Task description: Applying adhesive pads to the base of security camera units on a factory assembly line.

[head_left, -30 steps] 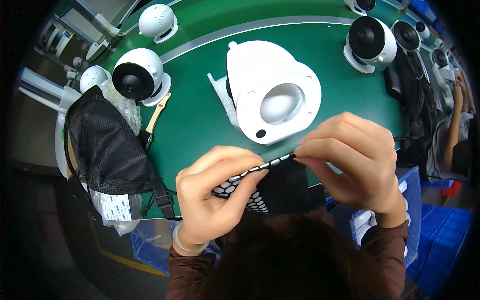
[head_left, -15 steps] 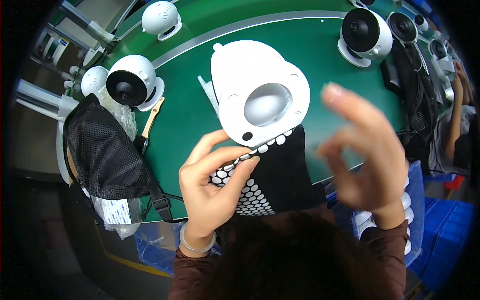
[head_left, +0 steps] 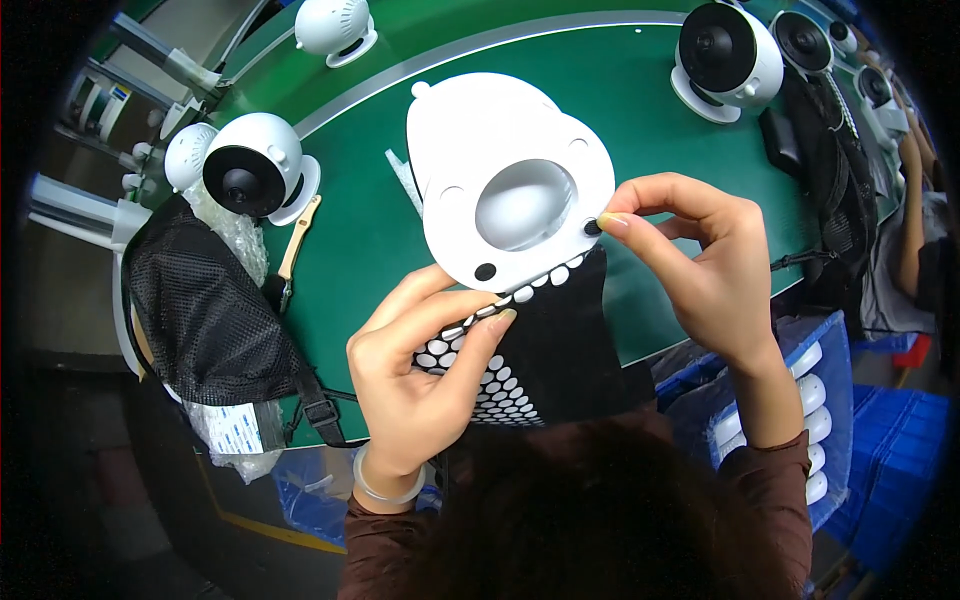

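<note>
A white camera lies on the green table with the underside of its ring-shaped base facing up. One black round pad is on the base's near left. At the near right of the base, my right hand pinches a second small black pad between thumb and index finger, against the base. My left hand is closed on a black sheet of round pads, holding its edge close to the base. White circles show on part of that sheet.
More white cameras with black fronts stand at the left and far right. A wooden-handled brush lies beside a black mesh bag. Below the table's right edge, a blue-lined bin holds white rounded parts.
My right hand has moved left and in to the base, bringing a black pad onto its near right. The left hand still holds the sheet. The whole view has shifted slightly.
</note>
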`<act>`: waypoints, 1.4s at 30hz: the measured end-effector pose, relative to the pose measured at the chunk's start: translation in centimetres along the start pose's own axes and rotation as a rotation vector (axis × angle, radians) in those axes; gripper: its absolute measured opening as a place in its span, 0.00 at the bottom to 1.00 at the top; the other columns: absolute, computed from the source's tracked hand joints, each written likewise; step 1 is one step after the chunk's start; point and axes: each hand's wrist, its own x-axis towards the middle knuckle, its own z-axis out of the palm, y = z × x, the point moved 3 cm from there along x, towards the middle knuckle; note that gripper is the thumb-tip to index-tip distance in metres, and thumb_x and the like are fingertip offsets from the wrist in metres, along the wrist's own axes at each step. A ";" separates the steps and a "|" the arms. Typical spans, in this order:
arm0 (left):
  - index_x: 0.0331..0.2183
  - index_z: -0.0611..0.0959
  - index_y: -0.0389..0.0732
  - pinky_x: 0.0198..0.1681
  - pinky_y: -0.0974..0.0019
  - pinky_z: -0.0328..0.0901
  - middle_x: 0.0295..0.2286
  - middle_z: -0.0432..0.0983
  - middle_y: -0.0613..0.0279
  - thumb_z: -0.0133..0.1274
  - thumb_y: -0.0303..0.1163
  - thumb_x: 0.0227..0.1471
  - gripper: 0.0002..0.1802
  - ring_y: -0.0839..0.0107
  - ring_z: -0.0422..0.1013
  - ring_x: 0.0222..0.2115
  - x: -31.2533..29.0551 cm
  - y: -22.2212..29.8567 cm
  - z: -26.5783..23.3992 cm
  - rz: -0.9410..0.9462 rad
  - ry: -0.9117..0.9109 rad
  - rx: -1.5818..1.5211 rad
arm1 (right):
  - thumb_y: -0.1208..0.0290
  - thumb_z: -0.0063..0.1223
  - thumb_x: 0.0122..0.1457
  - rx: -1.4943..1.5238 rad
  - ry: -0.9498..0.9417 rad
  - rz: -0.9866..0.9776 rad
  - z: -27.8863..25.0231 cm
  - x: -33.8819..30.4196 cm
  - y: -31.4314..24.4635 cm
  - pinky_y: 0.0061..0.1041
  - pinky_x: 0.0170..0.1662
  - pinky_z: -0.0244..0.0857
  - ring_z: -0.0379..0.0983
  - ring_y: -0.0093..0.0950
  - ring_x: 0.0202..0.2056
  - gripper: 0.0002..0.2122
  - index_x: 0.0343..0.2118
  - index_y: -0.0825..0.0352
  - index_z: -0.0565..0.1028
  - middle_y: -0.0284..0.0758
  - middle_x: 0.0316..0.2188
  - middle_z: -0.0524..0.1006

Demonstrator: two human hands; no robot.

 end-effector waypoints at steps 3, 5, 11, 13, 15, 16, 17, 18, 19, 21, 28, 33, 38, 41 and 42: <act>0.25 0.79 0.31 0.31 0.74 0.64 0.28 0.74 0.53 0.57 0.16 0.33 0.09 0.70 0.72 0.28 0.0 -0.1 -0.1 -0.002 0.001 -0.004 | 0.78 0.53 0.48 0.004 0.006 -0.026 0.2 -0.1 -0.1 0.13 0.29 0.63 0.70 0.17 0.25 0.04 0.26 0.73 0.74 0.31 0.23 0.75; 0.25 0.79 0.31 0.31 0.74 0.64 0.28 0.74 0.53 0.57 0.16 0.33 0.09 0.70 0.72 0.28 0.0 -0.2 -0.1 -0.006 0.000 -0.012 | 0.78 0.53 0.48 0.001 0.011 -0.033 0.3 -0.1 -0.1 0.13 0.29 0.63 0.70 0.17 0.25 0.04 0.26 0.73 0.74 0.31 0.23 0.75; 0.25 0.79 0.31 0.32 0.73 0.64 0.28 0.75 0.52 0.57 0.16 0.33 0.09 0.69 0.72 0.28 -0.1 -0.4 -0.1 0.015 -0.006 -0.005 | 0.78 0.54 0.47 -0.055 0.027 -0.083 0.5 -0.2 -0.3 0.13 0.28 0.63 0.70 0.17 0.25 0.03 0.25 0.72 0.74 0.31 0.23 0.75; 0.25 0.79 0.30 0.32 0.73 0.64 0.28 0.75 0.52 0.57 0.16 0.33 0.09 0.70 0.72 0.28 -0.1 -0.3 -0.1 -0.008 -0.015 -0.033 | 0.79 0.54 0.46 -0.081 0.040 -0.121 0.5 -0.3 -0.4 0.13 0.28 0.63 0.70 0.17 0.25 0.03 0.25 0.72 0.74 0.31 0.23 0.75; 0.25 0.79 0.30 0.32 0.73 0.64 0.28 0.75 0.52 0.57 0.16 0.33 0.09 0.70 0.71 0.28 -0.1 -0.2 -0.2 0.000 -0.011 -0.018 | 0.79 0.54 0.46 -0.096 0.046 -0.133 0.8 -0.3 -0.3 0.12 0.28 0.63 0.70 0.17 0.25 0.04 0.26 0.72 0.74 0.32 0.23 0.75; 0.25 0.79 0.30 0.31 0.73 0.64 0.28 0.75 0.52 0.57 0.16 0.33 0.09 0.70 0.71 0.28 -0.1 -0.2 -0.2 0.010 -0.009 -0.008 | 0.80 0.54 0.46 -0.116 0.055 -0.143 0.9 -0.2 -0.2 0.12 0.28 0.63 0.71 0.17 0.26 0.04 0.26 0.72 0.73 0.32 0.24 0.75; 0.25 0.79 0.30 0.31 0.74 0.64 0.27 0.74 0.53 0.56 0.16 0.33 0.09 0.71 0.71 0.27 -0.1 -0.4 -0.3 -0.024 0.003 -0.022 | 0.80 0.54 0.46 -0.115 0.057 -0.141 0.9 -0.1 -0.4 0.12 0.28 0.63 0.71 0.17 0.26 0.04 0.26 0.72 0.73 0.32 0.24 0.75; 0.25 0.79 0.30 0.31 0.74 0.63 0.27 0.74 0.53 0.56 0.15 0.33 0.09 0.71 0.71 0.27 -0.1 -0.6 -0.4 -0.058 0.015 -0.036 | 0.80 0.54 0.46 -0.078 0.031 -0.094 0.9 0.0 -0.5 0.13 0.28 0.63 0.71 0.17 0.26 0.04 0.26 0.72 0.73 0.33 0.24 0.75; 0.25 0.79 0.30 0.30 0.74 0.63 0.26 0.74 0.54 0.57 0.16 0.32 0.09 0.72 0.70 0.26 -0.1 -0.5 -0.5 -0.042 0.023 -0.013 | 0.81 0.53 0.46 -0.041 0.006 -0.050 0.9 0.2 -0.4 0.13 0.29 0.64 0.71 0.18 0.26 0.04 0.26 0.72 0.73 0.34 0.23 0.75; 0.24 0.79 0.30 0.30 0.75 0.63 0.28 0.73 0.53 0.57 0.16 0.32 0.09 0.72 0.70 0.26 -0.4 -0.3 -0.9 -0.012 0.046 0.025 | 0.81 0.52 0.46 -0.165 0.091 -0.198 0.6 0.1 -0.4 0.13 0.29 0.64 0.71 0.19 0.25 0.03 0.26 0.71 0.73 0.34 0.23 0.75; 0.23 0.80 0.32 0.28 0.75 0.63 0.28 0.73 0.55 0.55 0.15 0.32 0.08 0.73 0.70 0.25 -0.7 1.1 -1.3 -0.002 0.013 0.026 | 0.82 0.59 0.35 -0.308 -0.041 -0.522 -0.1 -1.4 -1.7 0.22 0.29 0.62 0.69 0.28 0.27 0.11 0.26 0.66 0.76 0.34 0.26 0.73; 0.24 0.80 0.32 0.28 0.75 0.64 0.27 0.73 0.55 0.55 0.15 0.31 0.09 0.73 0.71 0.25 -0.5 1.3 -1.0 0.032 -0.009 0.028 | 0.82 0.59 0.33 -0.367 -0.066 -0.578 -0.3 -1.3 -1.8 0.22 0.26 0.61 0.67 0.28 0.24 0.11 0.24 0.65 0.75 0.32 0.22 0.72; 0.24 0.80 0.32 0.29 0.75 0.64 0.27 0.72 0.55 0.56 0.15 0.31 0.09 0.72 0.71 0.25 -0.4 1.3 -0.9 0.034 -0.020 0.043 | 0.81 0.59 0.32 -0.452 -0.071 -0.659 -0.4 -1.5 -2.1 0.22 0.23 0.60 0.67 0.28 0.22 0.10 0.22 0.66 0.74 0.31 0.21 0.71; 0.23 0.80 0.32 0.28 0.75 0.64 0.27 0.72 0.54 0.56 0.15 0.31 0.09 0.71 0.71 0.26 -0.2 1.4 -0.8 0.035 -0.009 0.068 | 0.79 0.56 0.33 -0.559 -0.155 -0.694 -0.6 -1.7 -2.8 0.22 0.22 0.60 0.67 0.27 0.22 0.08 0.21 0.67 0.73 0.32 0.21 0.71; 0.23 0.80 0.33 0.28 0.75 0.64 0.27 0.72 0.54 0.55 0.15 0.31 0.09 0.71 0.71 0.26 -0.2 1.5 -0.8 0.033 0.004 0.092 | 0.78 0.55 0.34 -0.639 -0.227 -0.708 -0.5 -1.8 -3.1 0.23 0.22 0.61 0.67 0.26 0.22 0.07 0.21 0.67 0.74 0.32 0.22 0.71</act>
